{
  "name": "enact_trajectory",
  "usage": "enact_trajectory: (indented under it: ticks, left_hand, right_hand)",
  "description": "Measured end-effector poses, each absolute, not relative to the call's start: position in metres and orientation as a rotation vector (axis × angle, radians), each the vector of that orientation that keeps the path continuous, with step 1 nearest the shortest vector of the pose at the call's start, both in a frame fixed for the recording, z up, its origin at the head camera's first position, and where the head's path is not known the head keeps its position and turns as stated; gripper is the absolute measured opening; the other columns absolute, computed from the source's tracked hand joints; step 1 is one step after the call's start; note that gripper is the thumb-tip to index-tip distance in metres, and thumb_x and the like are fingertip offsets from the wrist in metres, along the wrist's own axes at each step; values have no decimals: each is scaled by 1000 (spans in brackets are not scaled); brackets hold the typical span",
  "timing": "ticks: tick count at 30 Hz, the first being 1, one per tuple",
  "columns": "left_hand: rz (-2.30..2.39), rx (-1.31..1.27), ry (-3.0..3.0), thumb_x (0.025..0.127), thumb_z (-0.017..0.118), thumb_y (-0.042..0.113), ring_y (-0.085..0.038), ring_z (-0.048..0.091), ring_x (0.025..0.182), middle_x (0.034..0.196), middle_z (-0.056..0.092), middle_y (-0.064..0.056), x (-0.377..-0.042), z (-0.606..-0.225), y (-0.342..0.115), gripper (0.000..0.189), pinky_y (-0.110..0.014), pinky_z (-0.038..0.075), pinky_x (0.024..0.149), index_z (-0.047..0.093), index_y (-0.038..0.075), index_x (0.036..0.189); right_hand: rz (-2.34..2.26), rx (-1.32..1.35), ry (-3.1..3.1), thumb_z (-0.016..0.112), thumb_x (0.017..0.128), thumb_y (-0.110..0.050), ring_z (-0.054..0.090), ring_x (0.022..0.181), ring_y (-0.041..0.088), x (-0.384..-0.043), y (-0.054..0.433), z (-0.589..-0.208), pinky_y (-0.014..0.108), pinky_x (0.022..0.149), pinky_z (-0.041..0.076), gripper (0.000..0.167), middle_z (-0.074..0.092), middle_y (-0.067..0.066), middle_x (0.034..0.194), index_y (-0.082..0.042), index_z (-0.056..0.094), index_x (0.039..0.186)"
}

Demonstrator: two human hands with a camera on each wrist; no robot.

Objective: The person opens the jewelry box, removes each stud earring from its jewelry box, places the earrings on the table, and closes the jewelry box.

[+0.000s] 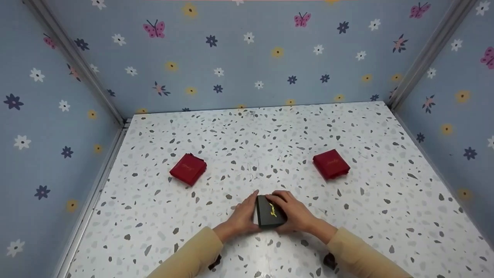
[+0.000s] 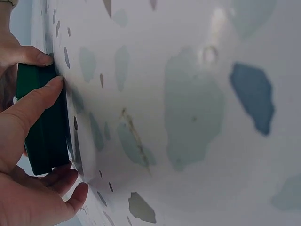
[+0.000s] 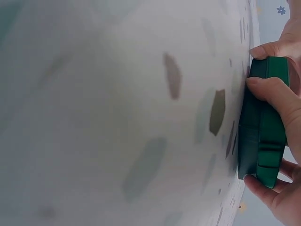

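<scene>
A small dark green box (image 1: 266,213) with gold lettering on its lid lies between both hands near the front of the white speckled table. My left hand (image 1: 241,217) grips its left side, thumb at the near edge and fingers reaching toward the far end. From the right, my right hand (image 1: 298,214) holds the same box, with fingers over its far right corner and the thumb at the near side. In the left wrist view, the green box (image 2: 46,125) shows its side close against the tabletop. The right wrist view shows the box's (image 3: 263,125) notched side, with fingertips at both ends.
A folded red pouch (image 1: 188,169) with faint lettering lies on the table (image 1: 251,135) to the left, beyond the hands. Another red pouch (image 1: 331,164) lies to the right. Blue flowered panels (image 1: 247,58) stand behind and at both sides.
</scene>
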State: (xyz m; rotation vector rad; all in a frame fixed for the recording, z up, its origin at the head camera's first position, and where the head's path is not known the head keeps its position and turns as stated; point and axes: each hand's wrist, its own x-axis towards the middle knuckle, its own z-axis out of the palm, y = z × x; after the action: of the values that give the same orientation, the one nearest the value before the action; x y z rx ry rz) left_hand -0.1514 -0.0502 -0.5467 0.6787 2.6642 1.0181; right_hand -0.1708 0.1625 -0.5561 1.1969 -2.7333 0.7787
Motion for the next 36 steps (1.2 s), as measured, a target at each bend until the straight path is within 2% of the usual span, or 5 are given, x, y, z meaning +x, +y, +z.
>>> enact_trajectory:
  ticks: [16,25,31,36]
  left_hand:
    - [998,675,2673,60,78,20,-33,30,124,138,28,-22,-152,-547,-48,104,-50,26,98,13,-3,138]
    - [1032,713,2669,59,80,15,-35,31,123,136,29,-24,-152,-547,-48,104,-48,28,97,14,-8,136]
    - [1045,722,2676,58,80,15,-33,32,122,131,36,-18,-154,-548,-47,96,-48,30,95,24,-3,134]
    - [1035,733,2698,55,81,14,-29,40,115,123,42,-14,-154,-547,-47,90,-46,34,92,32,0,128]
  right_hand:
    - [922,1169,-2833,80,57,-36,37,114,19,-173,166,-549,36,91,39,90,37,7,127,-16,38,134]
    - [1019,1148,-2783,81,57,-34,36,114,19,-172,169,-550,37,91,38,90,35,7,127,-14,37,133]
    - [1070,1116,-2805,81,56,-35,36,115,22,-171,172,-549,40,92,37,93,33,8,129,-17,34,134]
    - [1073,1086,-2842,81,55,-38,36,116,24,-170,176,-546,42,92,37,97,32,8,130,-18,32,135]
